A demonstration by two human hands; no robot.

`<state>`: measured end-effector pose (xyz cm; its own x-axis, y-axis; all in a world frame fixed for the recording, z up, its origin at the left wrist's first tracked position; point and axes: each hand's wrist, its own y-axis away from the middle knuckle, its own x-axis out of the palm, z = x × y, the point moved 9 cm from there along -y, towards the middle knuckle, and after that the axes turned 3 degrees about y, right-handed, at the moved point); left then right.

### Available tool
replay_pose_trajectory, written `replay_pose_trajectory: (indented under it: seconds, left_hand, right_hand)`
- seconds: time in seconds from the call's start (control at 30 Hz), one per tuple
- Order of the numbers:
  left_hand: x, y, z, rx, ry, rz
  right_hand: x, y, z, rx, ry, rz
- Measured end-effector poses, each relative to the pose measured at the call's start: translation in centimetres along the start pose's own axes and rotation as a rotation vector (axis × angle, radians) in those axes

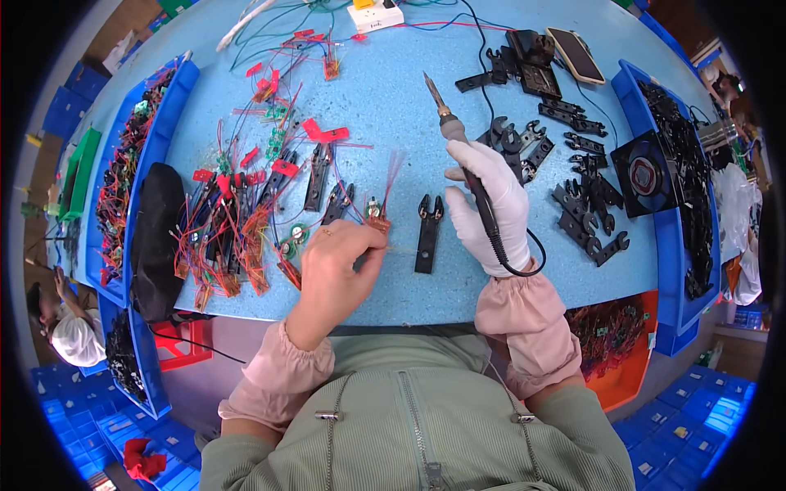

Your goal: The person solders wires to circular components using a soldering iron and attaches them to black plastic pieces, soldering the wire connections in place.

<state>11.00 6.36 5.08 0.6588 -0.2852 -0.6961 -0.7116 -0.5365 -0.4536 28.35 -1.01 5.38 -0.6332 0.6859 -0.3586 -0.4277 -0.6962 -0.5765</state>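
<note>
My right hand, in a white glove, is closed around a soldering iron, its tip pointing up and away from me. My bare left hand is closed with thumb and forefinger pinched at an orange-brown piece with thin wires. A small round metal part shows just beyond those fingertips. Between my hands, a black plastic housing with a forked end lies on the table, touched by neither. More black housings and red-tagged wire assemblies lie beyond and left of my left hand.
Blue bins of parts stand at the left and right table edges. Several loose black housings, a small fan and a phone lie on the right. A dark cloth-like bundle sits left; the iron's cable loops beside my right wrist.
</note>
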Motion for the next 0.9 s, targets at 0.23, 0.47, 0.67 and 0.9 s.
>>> replay_pose_trajectory:
  seconds: [0.23,0.47,0.67,0.9]
  left_hand:
    - [-0.6,0.6,1.4,-0.050,0.233,-0.028]
    - [-2.6,1.6,3.4,-0.180,0.363,-0.070]
    - [-2.0,2.8,0.2,0.095,0.099,0.009]
    - [-1.3,4.0,-0.4,0.134,0.066,0.079]
  right_hand:
    - [4.9,-0.1,3.0,-0.138,0.015,0.322]
    - [8.3,-0.5,3.4,-0.245,0.018,0.408]
    - [10.3,0.0,3.8,-0.228,-0.054,0.540]
    - [11.3,0.2,4.7,-0.346,-0.190,0.534]
